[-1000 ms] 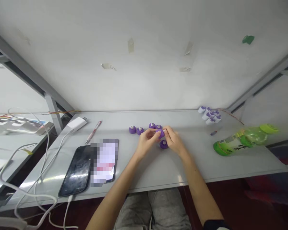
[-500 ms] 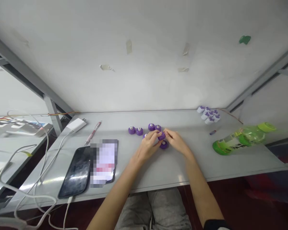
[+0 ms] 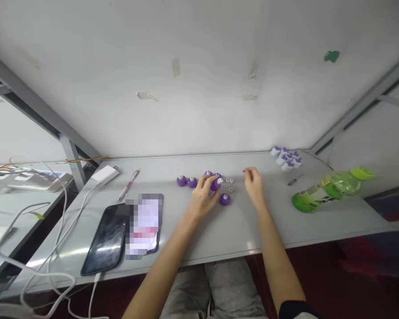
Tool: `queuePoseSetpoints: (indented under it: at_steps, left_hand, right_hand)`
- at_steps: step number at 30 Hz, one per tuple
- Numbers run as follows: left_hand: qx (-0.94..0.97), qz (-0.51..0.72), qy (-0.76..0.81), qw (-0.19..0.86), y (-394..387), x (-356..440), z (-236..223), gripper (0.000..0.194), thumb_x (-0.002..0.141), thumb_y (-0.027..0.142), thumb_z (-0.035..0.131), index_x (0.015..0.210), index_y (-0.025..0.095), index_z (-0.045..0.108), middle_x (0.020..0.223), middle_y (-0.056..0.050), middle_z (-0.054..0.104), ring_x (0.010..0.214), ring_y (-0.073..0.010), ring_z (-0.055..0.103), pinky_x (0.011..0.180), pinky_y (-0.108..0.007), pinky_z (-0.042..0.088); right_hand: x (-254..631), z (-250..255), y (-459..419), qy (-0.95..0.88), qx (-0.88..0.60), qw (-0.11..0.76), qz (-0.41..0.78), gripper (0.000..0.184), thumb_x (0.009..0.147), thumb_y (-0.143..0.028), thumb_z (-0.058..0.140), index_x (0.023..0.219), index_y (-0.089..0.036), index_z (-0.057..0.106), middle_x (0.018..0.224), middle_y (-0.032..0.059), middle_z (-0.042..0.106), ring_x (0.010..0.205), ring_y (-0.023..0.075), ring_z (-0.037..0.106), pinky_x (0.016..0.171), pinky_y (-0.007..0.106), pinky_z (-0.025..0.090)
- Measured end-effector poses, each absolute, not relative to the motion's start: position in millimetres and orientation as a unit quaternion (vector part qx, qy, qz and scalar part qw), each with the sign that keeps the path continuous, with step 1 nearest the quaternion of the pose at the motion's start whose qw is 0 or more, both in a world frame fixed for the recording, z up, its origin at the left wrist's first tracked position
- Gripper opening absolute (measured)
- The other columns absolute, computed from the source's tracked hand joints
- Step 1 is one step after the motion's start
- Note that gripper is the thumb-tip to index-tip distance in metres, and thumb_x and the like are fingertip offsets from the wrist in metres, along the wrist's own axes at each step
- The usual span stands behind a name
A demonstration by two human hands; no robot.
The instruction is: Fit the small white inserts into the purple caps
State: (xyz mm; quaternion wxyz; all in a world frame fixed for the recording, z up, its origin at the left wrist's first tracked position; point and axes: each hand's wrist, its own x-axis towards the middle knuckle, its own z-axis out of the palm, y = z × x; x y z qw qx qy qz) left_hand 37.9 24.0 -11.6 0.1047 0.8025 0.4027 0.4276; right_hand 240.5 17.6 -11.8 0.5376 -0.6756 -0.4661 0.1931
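My left hand [image 3: 202, 198] grips a purple bottle cap [image 3: 215, 185] with a white tip, tilted up to the right, between thumb and fingers. More purple caps with white tips stand upright close by: a pair [image 3: 186, 181] to the left, two partly covered behind my fingers, and a single cap [image 3: 224, 199] in front. Several small white rings [image 3: 230, 189] lie just right of the held cap. Farther right, my right hand [image 3: 254, 188] hovers over the table with thumb and fingers drawn together; whatever they pinch, if anything, is too small to make out.
White pieces with purple tops [image 3: 287, 158] stand in a group at the back right, near a small purple tool [image 3: 293, 181]. A green bottle [image 3: 332, 190] lies on the right. To the left are two phones [image 3: 104, 239], a pen [image 3: 128, 185], a charger [image 3: 105, 174] and loose cables.
My right hand has come away from the purple cap and moved right. My left hand keeps the cap, now with its white tip showing. The small white rings have come into view.
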Motion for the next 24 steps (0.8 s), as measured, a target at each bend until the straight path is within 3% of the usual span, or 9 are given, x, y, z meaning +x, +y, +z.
queuePoseSetpoints:
  at_steps: [3, 7, 12, 15, 19, 21, 24]
  left_hand:
    - [0.818, 0.397, 0.411, 0.067, 25.9, 39.3, -15.4, 0.029, 0.086, 0.016, 0.059, 0.113, 0.025, 0.059, 0.117, -0.007, 0.068, 0.113, -0.0231, 0.066, 0.099, -0.039, 0.051]
    - [0.836, 0.354, 0.419, 0.021, 29.6, 38.5, -19.3, 0.024, 0.085, 0.009, 0.054, 0.103, 0.023, 0.061, 0.106, -0.006, 0.075, 0.125, -0.0252, 0.060, 0.118, -0.051, 0.029]
    - [0.839, 0.316, 0.442, 0.006, 30.8, 37.3, -24.4, 0.018, 0.084, 0.014, 0.057, 0.097, 0.023, 0.063, 0.099, -0.006, 0.076, 0.130, -0.0288, 0.055, 0.121, -0.060, 0.013]
    - [0.837, 0.328, 0.438, -0.011, 30.9, 36.8, -27.1, 0.020, 0.080, 0.017, 0.061, 0.098, 0.023, 0.063, 0.104, -0.009, 0.074, 0.130, -0.0355, 0.052, 0.118, -0.067, 0.012]
    - [0.839, 0.344, 0.421, -0.014, 27.1, 35.0, -18.7, 0.049, 0.073, 0.014, 0.061, 0.121, 0.022, 0.057, 0.133, -0.015, 0.059, 0.135, -0.0404, 0.044, 0.115, -0.070, 0.011]
    - [0.841, 0.352, 0.410, -0.001, 22.7, 33.7, -8.9, 0.054, 0.069, 0.011, 0.057, 0.122, 0.022, 0.056, 0.128, -0.014, 0.059, 0.130, -0.0364, 0.048, 0.115, -0.065, 0.015]
    - [0.851, 0.361, 0.381, 0.024, 15.3, 33.0, 4.9, 0.038, 0.070, 0.017, 0.059, 0.108, 0.021, 0.062, 0.106, -0.012, 0.062, 0.104, -0.0299, 0.058, 0.102, -0.054, 0.035]
  right_hand:
    - [246.3, -22.3, 22.2, -0.546, -0.683, 0.467, 0.135, 0.018, 0.082, -0.030, 0.048, 0.090, -0.021, 0.061, 0.083, 0.0052, 0.063, 0.067, 0.0189, 0.057, 0.072, 0.035, 0.046]
    - [238.2, -33.6, 26.8, -0.648, -0.655, 0.378, 0.086, 0.019, 0.084, -0.028, 0.053, 0.094, -0.021, 0.067, 0.100, 0.0099, 0.066, 0.094, 0.0249, 0.060, 0.090, 0.039, 0.045]
    - [230.1, -37.8, 29.7, -0.671, -0.669, 0.311, 0.074, 0.016, 0.087, -0.028, 0.054, 0.091, -0.021, 0.067, 0.100, 0.0098, 0.066, 0.096, 0.0255, 0.058, 0.091, 0.039, 0.043]
    - [230.4, -34.4, 29.7, -0.660, -0.663, 0.344, 0.081, 0.014, 0.087, -0.030, 0.054, 0.088, -0.021, 0.065, 0.100, 0.0104, 0.066, 0.097, 0.0258, 0.058, 0.093, 0.041, 0.042]
    - [236.9, -21.8, 23.8, -0.594, -0.633, 0.450, 0.209, 0.022, 0.085, -0.042, 0.058, 0.084, -0.020, 0.060, 0.091, 0.0077, 0.065, 0.084, 0.0218, 0.061, 0.082, 0.038, 0.047]
    - [241.6, -12.6, 17.5, -0.545, -0.617, 0.463, 0.329, 0.029, 0.081, -0.048, 0.063, 0.085, -0.020, 0.060, 0.080, 0.0040, 0.064, 0.073, 0.0192, 0.060, 0.073, 0.035, 0.048]
    - [247.3, 0.4, 7.0, -0.514, -0.581, 0.450, 0.442, 0.034, 0.073, -0.051, 0.072, 0.082, -0.020, 0.060, 0.077, 0.0023, 0.064, 0.071, 0.0172, 0.061, 0.069, 0.032, 0.048]
